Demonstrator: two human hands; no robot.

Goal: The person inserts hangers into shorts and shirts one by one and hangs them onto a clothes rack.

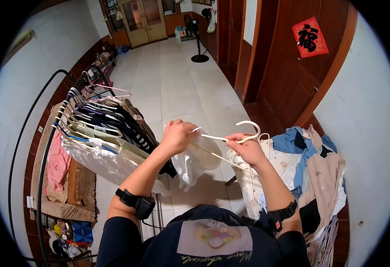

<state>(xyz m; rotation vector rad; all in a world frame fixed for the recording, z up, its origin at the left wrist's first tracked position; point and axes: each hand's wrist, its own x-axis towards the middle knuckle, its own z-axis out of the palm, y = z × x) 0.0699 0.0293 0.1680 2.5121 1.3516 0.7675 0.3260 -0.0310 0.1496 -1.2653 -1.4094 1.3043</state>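
Stretching between the two hands, a white hanger is lying near the centre of the frame, its long axis slanting from the left hand down towards the right. The right hand is pinching it at the neck, nearer the hook, which is curling away above the fingers. The left hand is gripping a white garment at the hanger's far end, with the cloth drooping beneath; how far the hanger is reaching inside it cannot be told.

Outward, hung clothes are filling a black rack at left, while loose clothes are lying heaped at lower right. On a door at upper right, a red poster is showing the character 福. The shirt print is carrying upside-down script, too unclear to read surely. No brand is legible.
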